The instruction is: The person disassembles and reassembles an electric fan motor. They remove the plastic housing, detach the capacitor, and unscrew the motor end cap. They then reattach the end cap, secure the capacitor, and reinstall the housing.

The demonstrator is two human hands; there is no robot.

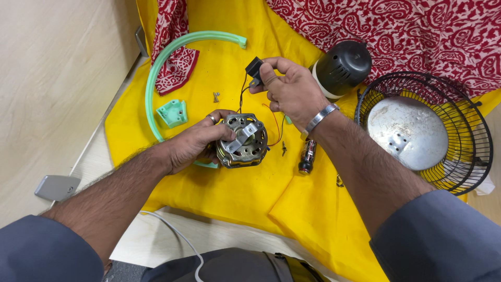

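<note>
My left hand (195,142) grips a round metal fan motor (243,141) from its left side, holding it on the yellow cloth (229,193). A silver bracket lies across the motor's face. My right hand (289,90) is raised above and behind the motor, pinching a small black capacitor block (254,67) between thumb and fingers. Thin black and red wires (243,94) run from the block down to the motor. A metal bracelet sits on my right wrist and a ring on my left hand.
A black wire fan guard (469,117) with a round metal plate (407,133) inside lies at right. A black motor cover (342,67) sits behind my right hand. A green curved plastic strip (156,78), green bracket (173,113), screws (216,96), a small dark cylinder (307,155) and a grey box (56,187) lie around.
</note>
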